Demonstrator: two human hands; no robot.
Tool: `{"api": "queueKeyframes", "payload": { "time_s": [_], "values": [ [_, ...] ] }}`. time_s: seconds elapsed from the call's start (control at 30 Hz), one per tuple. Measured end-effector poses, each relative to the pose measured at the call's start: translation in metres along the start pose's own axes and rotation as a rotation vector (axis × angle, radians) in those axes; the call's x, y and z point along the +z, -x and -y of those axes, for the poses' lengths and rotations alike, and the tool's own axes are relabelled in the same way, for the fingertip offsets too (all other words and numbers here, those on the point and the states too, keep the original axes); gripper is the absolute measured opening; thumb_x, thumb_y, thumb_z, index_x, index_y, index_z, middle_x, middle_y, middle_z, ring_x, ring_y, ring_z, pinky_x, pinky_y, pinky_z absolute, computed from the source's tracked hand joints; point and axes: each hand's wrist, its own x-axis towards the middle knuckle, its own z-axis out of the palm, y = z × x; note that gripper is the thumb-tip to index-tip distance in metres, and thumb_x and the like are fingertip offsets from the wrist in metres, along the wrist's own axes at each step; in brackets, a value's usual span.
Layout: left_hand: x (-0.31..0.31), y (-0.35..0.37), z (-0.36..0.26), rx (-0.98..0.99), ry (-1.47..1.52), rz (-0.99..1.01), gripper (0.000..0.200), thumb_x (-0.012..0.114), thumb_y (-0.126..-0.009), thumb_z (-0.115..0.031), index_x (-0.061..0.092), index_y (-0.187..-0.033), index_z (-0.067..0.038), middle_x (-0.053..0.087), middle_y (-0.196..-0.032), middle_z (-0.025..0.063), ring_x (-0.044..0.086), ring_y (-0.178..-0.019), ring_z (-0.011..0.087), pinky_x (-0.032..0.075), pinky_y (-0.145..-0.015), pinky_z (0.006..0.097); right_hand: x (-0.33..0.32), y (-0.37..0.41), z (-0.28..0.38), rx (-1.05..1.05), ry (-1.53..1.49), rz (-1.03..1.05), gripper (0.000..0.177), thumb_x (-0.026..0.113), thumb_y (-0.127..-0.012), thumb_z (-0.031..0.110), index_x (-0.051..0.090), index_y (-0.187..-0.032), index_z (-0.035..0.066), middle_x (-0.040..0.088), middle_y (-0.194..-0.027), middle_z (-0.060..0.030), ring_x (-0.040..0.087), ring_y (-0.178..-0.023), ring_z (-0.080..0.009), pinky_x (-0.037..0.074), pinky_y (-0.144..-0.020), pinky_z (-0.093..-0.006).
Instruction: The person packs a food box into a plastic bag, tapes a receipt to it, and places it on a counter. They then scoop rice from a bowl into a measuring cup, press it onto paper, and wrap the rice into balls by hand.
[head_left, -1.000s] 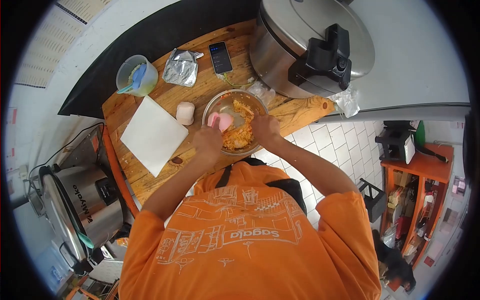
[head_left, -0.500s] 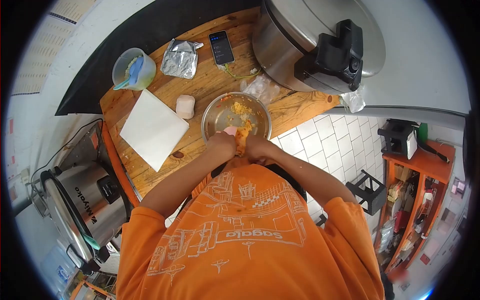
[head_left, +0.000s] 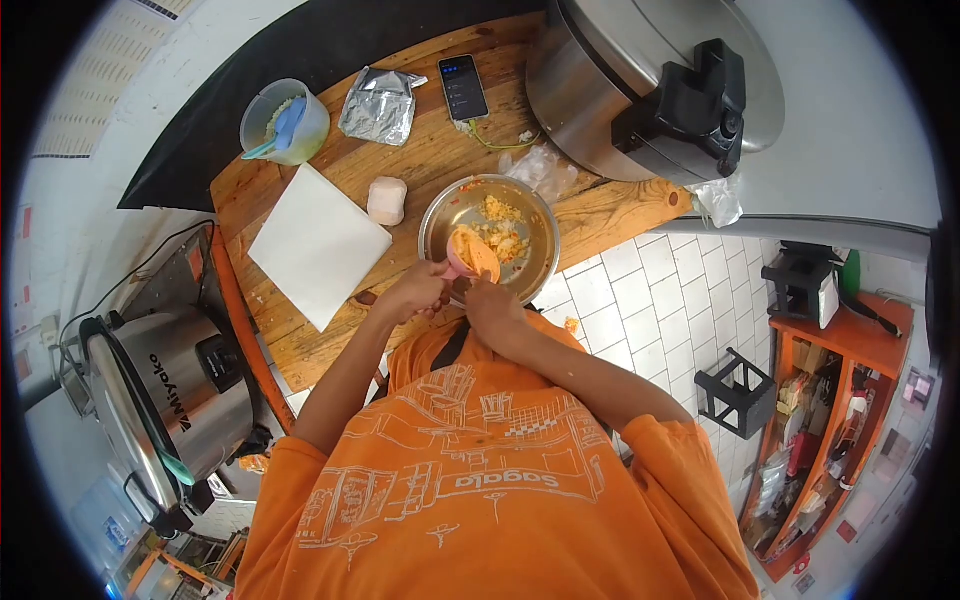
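My left hand is closed round the handle of a small pink scoop, which tilts over the near side of a steel bowl. Orange-yellow food lies in the scoop, and more yellow rice-like food sits in the bowl. Close by on the right, my right hand has its fingers curled at the scoop's near rim. Whether those fingers pinch anything is hidden.
Around the bowl on the wooden table are a wrapped pale block, white paper sheets, crumpled foil, a phone, a plastic bag and a tub with a blue spoon. A big steel cooker stands at back right.
The scoop has come into fuller view, with food in it. My left hand has moved left and my right hand has drawn back slightly. The whole view has shifted a little.
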Motion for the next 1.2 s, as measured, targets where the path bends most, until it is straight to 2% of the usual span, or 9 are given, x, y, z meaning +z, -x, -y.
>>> {"api": "queueKeyframes", "payload": {
  "time_s": [0.27, 0.37, 0.43, 0.63, 0.8, 0.83, 0.93, 1.0, 1.2],
  "values": [
    [0.013, 0.006, 0.033, 0.083, 0.345, -0.012, 0.047, 0.047, -0.102, -0.014, 0.043, -0.149, -0.015, 0.043, -0.069, -0.0028, 0.039, -0.051, 0.0062, 0.032, -0.042, 0.0219, -0.032, 0.028, -0.057, 0.307, -0.111, -0.26, 0.029, 0.049, -0.098, 0.017, 0.056, -0.118, -0.004, 0.067, -0.081, -0.024, 0.068, -0.072, -0.0425, 0.056, -0.065, -0.0479],
    [0.028, -0.014, 0.05, 0.21, 0.285, -0.033, 0.053, 0.046, -0.102, -0.012, 0.036, -0.154, -0.015, 0.046, -0.069, -0.0007, 0.041, -0.052, 0.0062, 0.035, -0.043, 0.0232, 0.052, 0.01, -0.083, -0.166, -0.019, -0.631, 0.033, 0.043, -0.102, 0.024, 0.056, -0.109, -0.006, 0.066, -0.08, -0.0281, 0.064, -0.075, -0.05, 0.053, -0.069, -0.0555],
    [0.04, -0.022, 0.059, 0.55, -0.112, -0.22, 0.054, 0.045, -0.102, -0.008, 0.036, -0.154, -0.013, 0.052, -0.072, 0.0018, 0.045, -0.054, 0.0059, 0.037, -0.045, 0.0242, 0.021, 0.015, -0.042, 0.017, -0.153, -0.439, 0.036, 0.041, -0.103, 0.025, 0.057, -0.106, -0.007, 0.065, -0.083, -0.0302, 0.064, -0.078, -0.0509, 0.053, -0.07, -0.0567],
    [0.058, -0.026, 0.074, 0.425, 0.247, -0.191, 0.055, 0.048, -0.097, -0.005, 0.039, -0.151, -0.006, 0.056, -0.069, 0.0049, 0.051, -0.058, 0.0112, 0.045, -0.056, 0.0287, 0.005, 0.01, -0.048, 0.002, -0.196, -0.395, 0.05, 0.041, -0.105, 0.032, 0.063, -0.088, -0.009, 0.061, -0.08, -0.0396, 0.063, -0.081, -0.0553, 0.052, -0.072, -0.0574],
    [0.051, -0.035, 0.1, 0.854, -0.115, -0.388, 0.056, 0.046, -0.1, -0.006, 0.035, -0.155, -0.012, 0.057, -0.073, 0.0024, 0.047, -0.052, 0.008, 0.042, -0.05, 0.0257, 0.04, 0.002, -0.082, -0.132, 0.368, -0.662, 0.029, 0.046, -0.099, 0.014, 0.062, -0.1, -0.01, 0.065, -0.082, -0.0305, 0.067, -0.067, -0.0417, 0.055, -0.062, -0.0467],
    [0.05, -0.03, 0.107, 0.939, -0.185, -0.381, 0.055, 0.044, -0.102, -0.007, 0.033, -0.156, -0.014, 0.057, -0.076, 0.0016, 0.045, -0.05, 0.0061, 0.04, -0.046, 0.0238, 0.02, 0.0, -0.092, -0.046, 0.099, -0.358, 0.027, 0.045, -0.098, 0.01, 0.062, -0.101, -0.01, 0.066, -0.082, -0.0247, 0.067, -0.059, -0.0353, 0.055, -0.056, -0.0459],
    [0.047, 0.007, 0.1, 0.593, 0.18, -0.189, 0.05, 0.043, -0.105, -0.011, 0.036, -0.154, -0.014, 0.055, -0.077, 0.0018, 0.044, -0.047, 0.0054, 0.039, -0.045, 0.0224, -0.005, 0.004, -0.103, 0.196, -0.13, -0.081, 0.027, 0.043, -0.098, 0.01, 0.059, -0.103, -0.012, 0.062, -0.086, -0.0207, 0.067, -0.064, -0.0313, 0.052, -0.053, -0.0435],
    [0.043, 0.021, 0.095, 0.571, 0.389, -0.135, 0.048, 0.042, -0.106, -0.013, 0.037, -0.153, -0.014, 0.053, -0.076, 0.0009, 0.043, -0.047, 0.0049, 0.039, -0.044, 0.0217, -0.02, 0.022, -0.079, 0.045, 0.437, -0.343, 0.03, 0.042, -0.102, 0.015, 0.058, -0.107, -0.01, 0.062, -0.096, -0.022, 0.067, -0.086, -0.0297, 0.052, -0.069, -0.0424],
    [0.011, 0.066, 0.079, 0.543, 0.718, 0.0, 0.047, 0.043, -0.107, -0.02, 0.036, -0.153, -0.013, 0.054, -0.079, -0.0008, 0.049, -0.052, 0.0067, 0.044, -0.045, 0.0219, 0.006, -0.06, 0.016, 0.163, -1.061, -0.144, 0.048, 0.034, -0.107, 0.04, 0.057, -0.129, 0.005, 0.058, -0.127, -0.016, 0.061, -0.102, -0.0327, 0.049, -0.088, -0.0489]
  ]
}}
